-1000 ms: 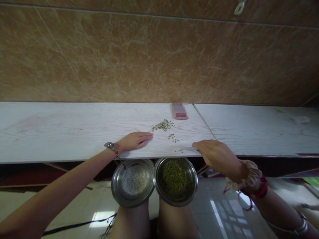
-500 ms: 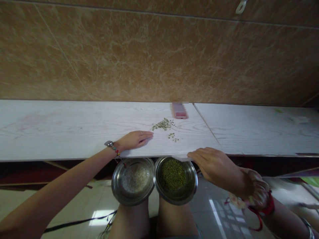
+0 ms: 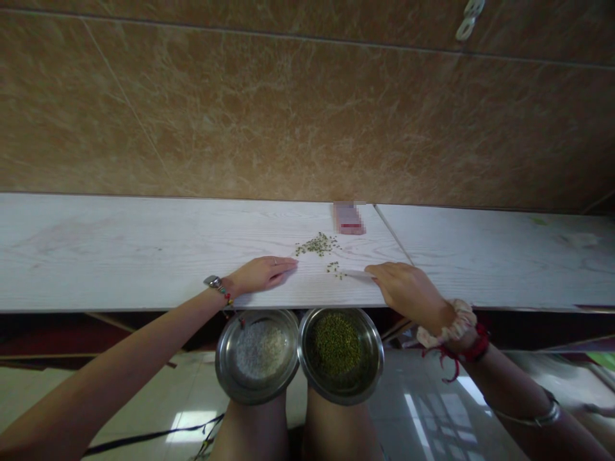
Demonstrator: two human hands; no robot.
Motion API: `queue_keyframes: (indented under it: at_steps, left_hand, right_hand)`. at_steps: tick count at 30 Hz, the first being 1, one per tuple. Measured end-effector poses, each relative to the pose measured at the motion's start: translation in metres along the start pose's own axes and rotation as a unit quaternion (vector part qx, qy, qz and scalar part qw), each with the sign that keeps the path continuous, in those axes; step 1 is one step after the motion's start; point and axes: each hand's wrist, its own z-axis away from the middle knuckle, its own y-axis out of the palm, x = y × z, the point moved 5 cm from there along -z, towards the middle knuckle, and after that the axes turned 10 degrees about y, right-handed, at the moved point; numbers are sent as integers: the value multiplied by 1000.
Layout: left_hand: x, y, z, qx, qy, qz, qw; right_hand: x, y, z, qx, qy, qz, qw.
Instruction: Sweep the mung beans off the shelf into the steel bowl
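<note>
My left hand point(image 3: 264, 273) lies flat on the white tabletop, its fingertips beside a loose pile of small green beans point(image 3: 317, 244) that look like mung beans. My right hand point(image 3: 406, 288) is closed on a thin, flat white piece point(image 3: 358, 275), perhaps card or paper; its kind is hard to make out. Its far edge is at a smaller scatter of beans point(image 3: 335, 270). Below the table edge, two metal bowls rest on my legs. The right bowl point(image 3: 377, 358) contains green beans point(image 3: 337, 342); the left bowl point(image 3: 223, 368) contains whitish grains point(image 3: 261, 349).
A pinkish box-like object point(image 3: 350, 219), partly pixelated, is near the wall behind the beans. A brown marbled wall point(image 3: 288, 115) borders the back of the white tabletop point(image 3: 120, 256). A seam crosses the tabletop to the right. A dark strap point(image 3: 154, 435) hangs low on the left.
My right hand has moved from the table edge above the bean bowl up onto the tabletop, bringing the white piece to the small scatter. My left hand stays in place.
</note>
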Motion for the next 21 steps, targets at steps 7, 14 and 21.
queue_keyframes:
  at_steps: [7,14,21]
  left_hand:
    - [1,2,1,2,0,5,1000]
    - [0,0,0,-5,3,1,1000]
    - [2,2,0,2,2,5,1000]
  right_hand:
    - [7,-4,1,-28,-30,-11,999]
    - [10,-6,2,-5,-33,-12,999]
    - [10,-6,1,-13,-33,-8,999]
